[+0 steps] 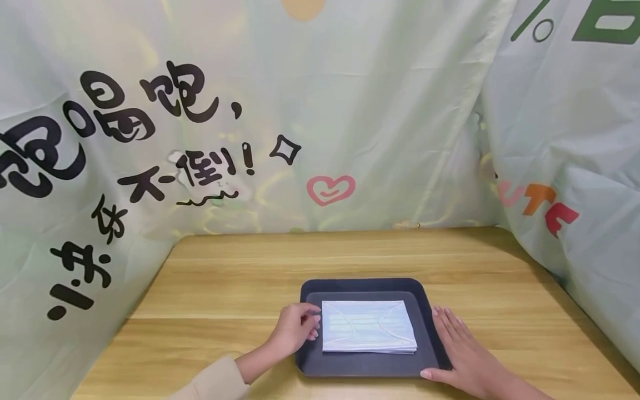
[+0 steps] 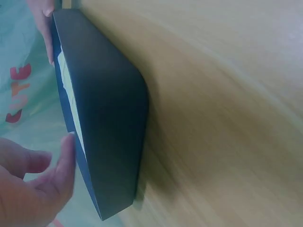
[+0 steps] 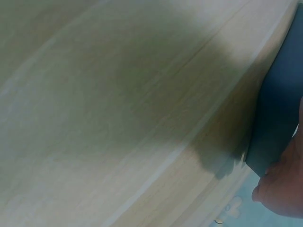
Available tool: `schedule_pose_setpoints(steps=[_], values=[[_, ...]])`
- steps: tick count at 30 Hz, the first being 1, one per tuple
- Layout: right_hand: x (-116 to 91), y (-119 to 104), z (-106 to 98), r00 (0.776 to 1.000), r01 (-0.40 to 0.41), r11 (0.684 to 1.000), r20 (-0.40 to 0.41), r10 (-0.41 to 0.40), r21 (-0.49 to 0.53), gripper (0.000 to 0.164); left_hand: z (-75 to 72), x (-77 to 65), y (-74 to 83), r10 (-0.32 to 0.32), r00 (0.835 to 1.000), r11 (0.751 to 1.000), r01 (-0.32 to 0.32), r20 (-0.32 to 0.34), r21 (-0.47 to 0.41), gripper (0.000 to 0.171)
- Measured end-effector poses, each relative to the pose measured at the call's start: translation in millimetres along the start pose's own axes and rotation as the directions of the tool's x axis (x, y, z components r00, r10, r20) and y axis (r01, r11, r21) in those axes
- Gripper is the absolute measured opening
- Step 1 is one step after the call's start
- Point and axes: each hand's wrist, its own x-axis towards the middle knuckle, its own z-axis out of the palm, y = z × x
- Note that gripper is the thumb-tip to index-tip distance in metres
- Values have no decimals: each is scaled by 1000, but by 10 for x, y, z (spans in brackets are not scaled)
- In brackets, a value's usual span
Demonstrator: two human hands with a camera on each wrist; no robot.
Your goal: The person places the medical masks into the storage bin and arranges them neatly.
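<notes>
A dark rectangular tray (image 1: pixel 360 366) lies on the wooden table, holding a neat stack of pale blue face masks (image 1: pixel 367 328) with white ear loops on top. By the tray's left rim is my left hand (image 1: pixel 295 330), its fingers loosely bent close to the stack's left edge. The left wrist view shows a gap between that hand's thumb and forefinger (image 2: pixel 66 163), with nothing in it. My right hand (image 1: pixel 465 353) rests against the tray's right side, fingers straight along the rim and thumb near the front right corner. In the right wrist view only part of this hand (image 3: pixel 284 184) shows.
The wooden tabletop (image 1: pixel 225 278) extends around the tray. A pale printed cloth (image 1: pixel 390 139) with black lettering and a pink heart hangs behind and along both sides of the table.
</notes>
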Motion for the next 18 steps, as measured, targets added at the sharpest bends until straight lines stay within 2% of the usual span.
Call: schedule_pose_setpoints(steps=[4,8,11,15,18], values=[[14,20,19,1000,12,1000,-10,-12,-6,106,-51,-17,12,50,998,999,-51,-31,-17,18],[23,53,46,997,54,998,-52,-56,-34,107,-121,-33,37,55,997,998,-56,-61,-21,23],[25,91,46,993,79,995,-85,-85,-64,107,-168,-20,53,49,993,998,-53,-108,-26,23],[60,137,-2,992,71,995,-99,-78,-74,105,-205,19,61,83,977,996,-74,-194,55,20],[113,165,-63,990,66,995,-119,-74,-70,106,-217,46,64,153,960,977,-112,-235,181,24]])
